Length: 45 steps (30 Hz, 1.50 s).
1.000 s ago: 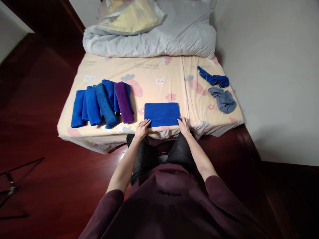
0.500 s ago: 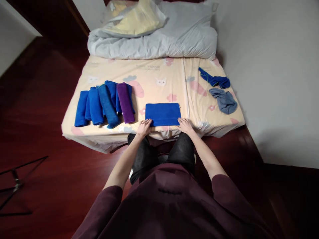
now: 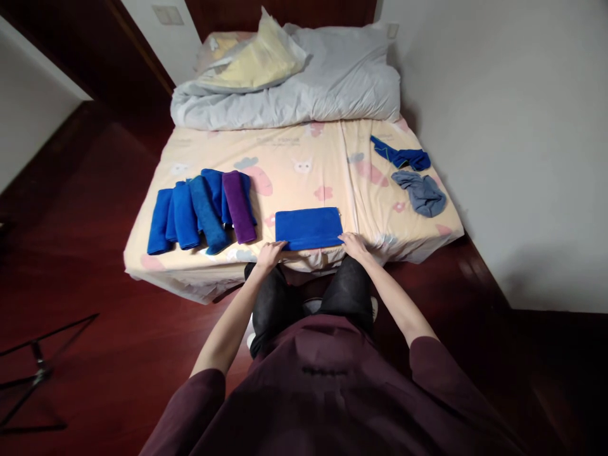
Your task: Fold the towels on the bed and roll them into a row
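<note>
Bed (image 3: 304,158) fills the frame: cartoon-print sheet, one long side against the white wall (image 3: 498,126). Rumpled grey duvet (image 3: 304,95) bunched at the far end, yellowish pillow (image 3: 251,60) on top of it. On the person's left of the sheet, a row of folded towels (image 3: 190,212) lying side by side and partly overlapping, all blue except one purple towel (image 3: 239,206) at the right end of the row. Over by the wall, well apart from everything else, a crumpled dark-blue cloth (image 3: 401,154) and just nearer than it a crumpled grey-blue cloth (image 3: 422,193). Dark red wooden floor (image 3: 76,253) around; thin black stand legs (image 3: 33,367) at lower left.

Folded blue towel (image 3: 308,228) lies flat at the near edge of the bed, straight ahead of the person, just right of the purple one but not touching it. Nothing sits on it or between it and the hands.

Left hand (image 3: 270,254) palm down at the towel's near-left corner, fingers together, tips on the corner. Right hand (image 3: 354,244) palm down at the near-right corner, fingers slightly spread and touching the edge. Cannot tell whether either hand pinches the fabric or only rests on it. Both forearms bare, reaching forward from maroon sleeves (image 3: 427,367); dark trousers (image 3: 313,297) against the bed's edge.
</note>
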Each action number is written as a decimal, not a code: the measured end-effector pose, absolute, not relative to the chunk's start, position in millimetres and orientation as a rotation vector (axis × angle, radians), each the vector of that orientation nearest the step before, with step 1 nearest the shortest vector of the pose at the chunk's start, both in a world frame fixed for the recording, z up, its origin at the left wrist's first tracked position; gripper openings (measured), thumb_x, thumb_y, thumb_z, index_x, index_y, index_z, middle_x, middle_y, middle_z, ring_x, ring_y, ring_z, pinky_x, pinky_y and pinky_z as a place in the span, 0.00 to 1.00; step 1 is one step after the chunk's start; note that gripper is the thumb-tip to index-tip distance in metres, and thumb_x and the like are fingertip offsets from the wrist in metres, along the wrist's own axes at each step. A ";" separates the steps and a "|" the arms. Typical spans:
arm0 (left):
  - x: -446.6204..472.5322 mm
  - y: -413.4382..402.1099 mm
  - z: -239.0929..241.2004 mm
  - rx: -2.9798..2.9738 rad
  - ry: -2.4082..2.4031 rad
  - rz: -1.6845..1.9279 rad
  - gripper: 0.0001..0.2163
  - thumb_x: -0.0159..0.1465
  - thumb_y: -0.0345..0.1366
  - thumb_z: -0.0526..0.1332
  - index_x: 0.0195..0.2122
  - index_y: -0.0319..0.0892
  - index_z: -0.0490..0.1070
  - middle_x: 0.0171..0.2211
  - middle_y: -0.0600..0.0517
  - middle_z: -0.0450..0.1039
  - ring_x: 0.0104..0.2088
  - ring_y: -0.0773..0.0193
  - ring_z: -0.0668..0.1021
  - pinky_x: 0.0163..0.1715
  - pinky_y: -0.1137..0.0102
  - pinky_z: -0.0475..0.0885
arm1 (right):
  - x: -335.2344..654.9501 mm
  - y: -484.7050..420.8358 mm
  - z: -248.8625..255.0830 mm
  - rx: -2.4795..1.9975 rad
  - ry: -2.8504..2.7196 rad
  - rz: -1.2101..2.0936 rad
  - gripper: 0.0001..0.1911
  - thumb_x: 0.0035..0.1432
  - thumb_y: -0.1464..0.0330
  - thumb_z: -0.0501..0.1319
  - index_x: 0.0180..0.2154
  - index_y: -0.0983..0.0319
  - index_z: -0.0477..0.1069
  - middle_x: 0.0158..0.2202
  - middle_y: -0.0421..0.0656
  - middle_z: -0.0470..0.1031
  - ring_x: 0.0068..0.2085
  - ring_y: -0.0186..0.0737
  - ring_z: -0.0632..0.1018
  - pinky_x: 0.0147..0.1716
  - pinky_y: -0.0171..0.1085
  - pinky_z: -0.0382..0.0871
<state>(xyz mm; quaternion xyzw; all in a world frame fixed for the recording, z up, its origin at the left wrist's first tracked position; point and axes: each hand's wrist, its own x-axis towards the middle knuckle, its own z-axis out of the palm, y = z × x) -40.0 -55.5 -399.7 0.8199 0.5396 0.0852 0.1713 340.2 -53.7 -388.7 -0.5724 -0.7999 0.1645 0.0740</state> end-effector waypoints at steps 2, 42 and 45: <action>-42.8 -55.1 -401.4 2.220 1.577 0.304 0.27 0.59 0.26 0.56 0.60 0.44 0.75 0.54 0.42 0.80 0.52 0.49 0.81 0.55 0.59 0.74 | 343.6 -55.7 -395.8 -1.687 -2.208 0.564 0.22 0.59 0.79 0.61 0.53 0.63 0.80 0.59 0.53 0.77 0.61 0.49 0.77 0.66 0.46 0.66; -48.9 -50.0 -414.3 1.635 1.779 0.742 0.13 0.65 0.48 0.58 0.38 0.43 0.72 0.35 0.45 0.79 0.38 0.53 0.81 0.40 0.65 0.72 | 335.3 -45.5 -403.5 -1.675 -1.499 0.938 0.17 0.59 0.54 0.61 0.26 0.57 0.61 0.24 0.39 0.68 0.31 0.41 0.73 0.33 0.36 0.68; -48.7 -52.1 -411.4 1.610 1.797 0.749 0.14 0.65 0.48 0.60 0.39 0.42 0.73 0.34 0.45 0.80 0.38 0.53 0.81 0.40 0.65 0.73 | 334.6 -43.5 -403.1 -1.696 -1.485 0.940 0.18 0.59 0.55 0.62 0.25 0.57 0.60 0.23 0.39 0.67 0.30 0.41 0.73 0.33 0.36 0.68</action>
